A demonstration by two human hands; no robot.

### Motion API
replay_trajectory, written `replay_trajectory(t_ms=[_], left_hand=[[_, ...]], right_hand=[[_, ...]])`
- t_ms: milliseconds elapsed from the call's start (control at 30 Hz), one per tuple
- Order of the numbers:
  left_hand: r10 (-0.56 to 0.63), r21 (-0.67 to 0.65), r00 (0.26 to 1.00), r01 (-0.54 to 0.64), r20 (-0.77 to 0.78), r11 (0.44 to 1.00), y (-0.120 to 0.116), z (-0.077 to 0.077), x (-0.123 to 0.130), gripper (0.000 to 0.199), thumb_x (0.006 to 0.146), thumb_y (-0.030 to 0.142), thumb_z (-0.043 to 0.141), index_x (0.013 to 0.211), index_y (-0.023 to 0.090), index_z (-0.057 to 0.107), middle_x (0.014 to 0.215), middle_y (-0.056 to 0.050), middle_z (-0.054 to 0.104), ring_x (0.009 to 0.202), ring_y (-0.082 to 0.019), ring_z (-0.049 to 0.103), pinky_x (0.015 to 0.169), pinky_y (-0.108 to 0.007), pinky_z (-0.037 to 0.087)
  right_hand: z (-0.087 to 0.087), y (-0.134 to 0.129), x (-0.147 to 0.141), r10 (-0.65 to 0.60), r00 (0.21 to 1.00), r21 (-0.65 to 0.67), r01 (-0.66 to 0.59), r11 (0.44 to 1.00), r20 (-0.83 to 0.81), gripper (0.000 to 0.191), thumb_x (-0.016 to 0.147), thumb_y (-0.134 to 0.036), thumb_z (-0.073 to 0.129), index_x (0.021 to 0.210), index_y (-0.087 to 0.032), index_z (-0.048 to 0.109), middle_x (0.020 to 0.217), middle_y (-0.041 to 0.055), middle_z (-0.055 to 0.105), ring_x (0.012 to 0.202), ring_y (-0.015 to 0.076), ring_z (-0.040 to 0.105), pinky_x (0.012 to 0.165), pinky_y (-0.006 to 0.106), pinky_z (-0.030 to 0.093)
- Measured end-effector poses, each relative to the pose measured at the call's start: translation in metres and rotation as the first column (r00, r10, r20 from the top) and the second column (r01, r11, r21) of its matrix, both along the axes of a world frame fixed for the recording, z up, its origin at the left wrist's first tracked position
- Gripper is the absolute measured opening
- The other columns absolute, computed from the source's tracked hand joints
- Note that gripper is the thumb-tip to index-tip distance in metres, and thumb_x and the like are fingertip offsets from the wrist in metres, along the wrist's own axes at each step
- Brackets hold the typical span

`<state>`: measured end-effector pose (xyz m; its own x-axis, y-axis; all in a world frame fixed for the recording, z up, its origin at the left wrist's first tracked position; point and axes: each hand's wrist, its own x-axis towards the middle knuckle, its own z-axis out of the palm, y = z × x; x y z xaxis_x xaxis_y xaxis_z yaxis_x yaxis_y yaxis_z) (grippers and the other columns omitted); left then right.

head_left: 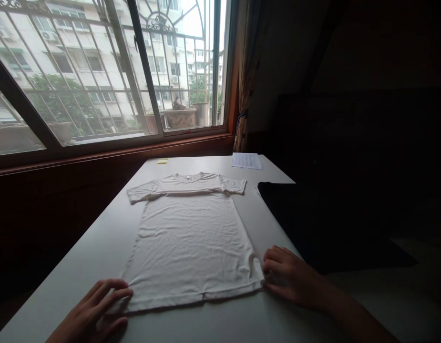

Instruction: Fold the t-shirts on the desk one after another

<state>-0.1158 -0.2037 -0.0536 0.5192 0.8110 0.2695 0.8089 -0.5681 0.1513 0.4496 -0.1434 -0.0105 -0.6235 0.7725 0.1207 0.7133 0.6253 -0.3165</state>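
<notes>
A white short-sleeved T-shirt (191,238) lies flat on the white table (87,247), its collar toward the window and its hem toward me. A raised crease runs across its chest. At the lower left corner of the hem, my left hand (95,309) rests with its fingers apart, fingertips touching the cloth's edge. My right hand (292,276) is at the lower right corner, its fingers curled and closed on the hem, where the fabric bunches up slightly.
Papers (246,161) and a yellow note (162,161) lie at the table's far end. Dark cloth (313,224) covers the right edge. Beyond stand a barred window (98,71) and a curtain (246,71).
</notes>
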Motion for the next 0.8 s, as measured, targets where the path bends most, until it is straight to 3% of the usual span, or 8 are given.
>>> replay_trajectory(t_ms=[100,200,267,367,500,733,800], left_hand=[[-0.026,0.031,0.999,0.026,-0.020,0.999,-0.002,0.001,0.005,0.036,0.090,0.032,0.069,0.126,0.032,0.065,0.116,-0.004,0.070,0.103,-0.018,0.069,0.086,-0.023,0.060],[-0.041,0.064,0.999,0.042,-0.018,0.997,-0.003,0.005,0.012,0.025,0.096,0.025,0.061,0.120,0.029,0.067,0.110,-0.004,0.070,0.098,-0.015,0.069,0.082,-0.020,0.058],[-0.040,0.082,0.999,0.041,-0.015,0.996,-0.005,0.006,0.013,0.024,0.098,0.023,0.057,0.119,0.028,0.067,0.108,-0.004,0.070,0.096,-0.015,0.069,0.080,-0.020,0.058],[-0.038,0.109,0.999,0.039,-0.007,0.993,-0.007,0.006,0.009,0.025,0.099,0.022,0.055,0.120,0.028,0.066,0.108,-0.004,0.070,0.095,-0.015,0.069,0.080,-0.020,0.057],[-0.029,0.136,1.000,0.029,-0.001,0.990,-0.011,0.006,0.002,0.023,0.098,0.023,0.055,0.117,0.028,0.067,0.104,-0.003,0.071,0.091,-0.015,0.071,0.076,-0.019,0.057],[0.041,0.240,0.995,-0.063,0.096,0.969,-0.022,0.020,-0.003,0.020,0.097,0.032,0.058,0.114,0.029,0.068,0.100,-0.003,0.073,0.089,-0.016,0.071,0.076,-0.020,0.057],[0.113,0.282,0.984,-0.149,0.139,0.948,-0.028,0.025,-0.004,0.020,0.097,0.037,0.056,0.108,0.029,0.070,0.099,-0.002,0.073,0.088,-0.017,0.071,0.075,-0.020,0.058]], right_hand=[[0.000,-0.014,-0.008,0.010,0.999,0.080,-0.006,0.997,-0.051,0.030,0.086,-0.034,0.071,0.114,-0.027,0.064,0.118,0.0072,0.065,0.111,0.0256,0.059,0.103,0.044,0.045],[0.003,-0.019,-0.023,0.070,0.997,0.136,-0.064,0.989,-0.041,0.048,0.085,-0.027,0.072,0.131,-0.028,0.058,0.131,0.0085,0.060,0.121,0.0267,0.055,0.107,0.044,0.042],[0.002,-0.018,-0.029,0.104,0.995,0.152,-0.104,0.983,0.009,0.040,0.087,-0.022,0.069,0.126,-0.027,0.061,0.126,0.0078,0.063,0.117,0.0258,0.057,0.102,0.042,0.044],[-0.005,-0.013,-0.026,0.083,0.991,0.159,-0.099,0.982,0.102,0.012,0.093,-0.016,0.059,0.098,-0.024,0.067,0.100,0.0043,0.066,0.095,0.0217,0.061,0.089,0.037,0.047],[-0.012,-0.014,-0.010,0.019,0.989,0.151,-0.041,0.988,0.147,0.016,0.095,-0.012,0.054,0.088,-0.022,0.065,0.090,0.0034,0.063,0.082,0.0187,0.059,0.075,0.031,0.046],[0.015,-0.037,-0.014,0.049,0.992,0.211,-0.024,0.977,-0.113,0.017,0.090,-0.007,0.051,0.094,-0.022,0.059,0.095,0.0056,0.062,0.090,0.0203,0.060,0.081,0.033,0.049],[0.021,-0.045,-0.019,0.064,0.979,0.212,-0.022,0.977,-0.193,0.019,0.088,-0.006,0.050,0.095,-0.022,0.057,0.097,0.0059,0.062,0.091,0.0197,0.060,0.083,0.032,0.049]])
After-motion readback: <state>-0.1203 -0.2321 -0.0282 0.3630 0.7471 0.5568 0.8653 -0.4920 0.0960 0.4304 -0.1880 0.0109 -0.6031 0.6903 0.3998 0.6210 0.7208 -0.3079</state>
